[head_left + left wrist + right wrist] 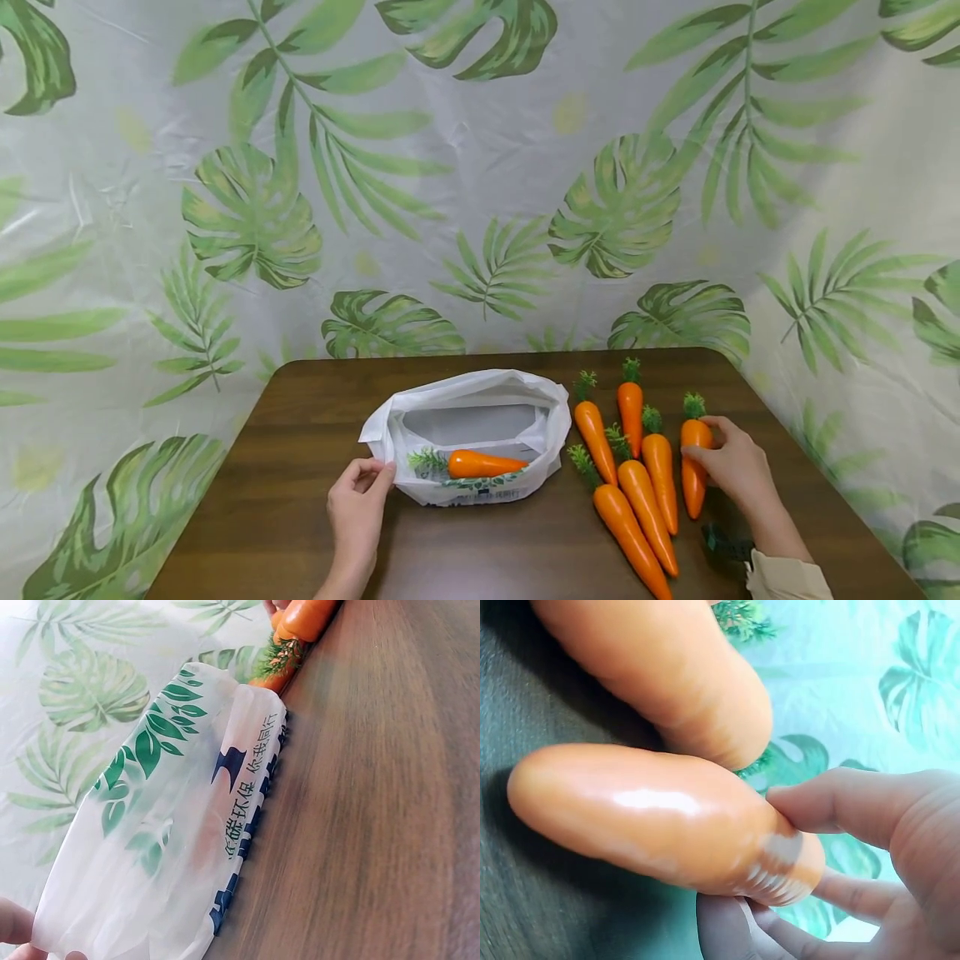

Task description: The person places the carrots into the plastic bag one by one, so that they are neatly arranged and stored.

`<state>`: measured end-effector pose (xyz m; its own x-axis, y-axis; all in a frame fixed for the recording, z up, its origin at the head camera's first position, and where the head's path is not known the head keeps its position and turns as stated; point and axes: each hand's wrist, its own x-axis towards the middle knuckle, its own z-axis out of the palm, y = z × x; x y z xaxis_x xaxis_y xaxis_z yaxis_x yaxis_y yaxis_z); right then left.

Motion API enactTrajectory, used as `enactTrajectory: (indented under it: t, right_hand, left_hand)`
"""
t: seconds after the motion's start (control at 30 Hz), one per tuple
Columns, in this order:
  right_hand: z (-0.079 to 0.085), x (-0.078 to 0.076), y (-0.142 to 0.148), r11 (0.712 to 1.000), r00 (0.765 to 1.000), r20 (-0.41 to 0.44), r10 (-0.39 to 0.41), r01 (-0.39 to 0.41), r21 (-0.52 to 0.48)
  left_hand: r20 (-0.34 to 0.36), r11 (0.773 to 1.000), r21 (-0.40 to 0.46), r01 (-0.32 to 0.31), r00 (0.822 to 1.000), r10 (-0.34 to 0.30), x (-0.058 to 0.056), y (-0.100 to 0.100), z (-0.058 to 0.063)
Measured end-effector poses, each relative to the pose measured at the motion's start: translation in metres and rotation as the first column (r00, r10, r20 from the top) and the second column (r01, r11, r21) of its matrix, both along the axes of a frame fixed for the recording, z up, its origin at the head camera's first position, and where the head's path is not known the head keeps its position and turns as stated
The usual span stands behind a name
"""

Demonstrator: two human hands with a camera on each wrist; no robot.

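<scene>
A white plastic bag (557, 429) with green leaf print and dark lettering lies on its side at mid-table, its mouth held wide. Inside it rests one orange carrot (487, 464) with a green top. At the bag's left corner, my left hand (354, 512) pinches the rim between thumb and fingers. My right hand (738, 462) grips the rightmost carrot (694, 477) near its leafy end. In the right wrist view, thumb and fingers sit on opposite sides of this carrot (637, 814), its tip close to the tabletop; whether it touches is hard to tell.
Several other carrots, among them a front one (630, 537) and a back one (631, 412), lie between the bag and my right hand. The brown wooden table (300, 433) ends at a leaf-patterned curtain (495, 167). A dark device (723, 543) sits by my right wrist.
</scene>
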<state>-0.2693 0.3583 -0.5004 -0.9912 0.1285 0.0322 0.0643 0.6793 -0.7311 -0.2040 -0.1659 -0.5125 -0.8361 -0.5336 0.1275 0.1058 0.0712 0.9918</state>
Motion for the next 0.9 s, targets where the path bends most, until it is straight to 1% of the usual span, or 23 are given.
enactTrajectory:
  t: [0.1,0.23,0.4,0.6,0.77,0.9]
  right_hand:
    - [0.001,0.002,-0.001,1.000,1.000,-0.009,-0.004,0.004,-0.001]
    - [0.002,0.002,-0.003,1.000,1.000,-0.015,-0.006,0.006,0.022]
    - [0.007,-0.002,-0.003,0.996,0.999,-0.044,-0.001,0.005,0.094]
    - [0.017,-0.010,-0.006,0.986,0.996,-0.086,0.026,-0.011,0.165]
    - [0.021,-0.008,-0.010,0.984,0.997,-0.069,0.033,-0.020,0.177]
    - [0.025,-0.006,-0.013,0.985,0.998,-0.046,0.044,-0.036,0.171]
  left_hand:
    - [-0.002,1.000,0.001,0.001,1.000,-0.001,-0.001,0.000,-0.001]
    - [-0.005,1.000,0.003,0.012,1.000,-0.011,0.000,-0.001,-0.001]
    - [-0.002,1.000,0.019,0.015,1.000,-0.015,0.001,-0.001,-0.001]
    - [-0.003,0.999,0.053,-0.003,1.000,0.003,0.001,-0.002,-0.001]
    - [0.000,1.000,0.024,0.008,1.000,-0.008,-0.002,-0.002,-0.002]
    - [0.010,1.000,0.019,0.014,1.000,-0.014,-0.003,-0.001,-0.003]
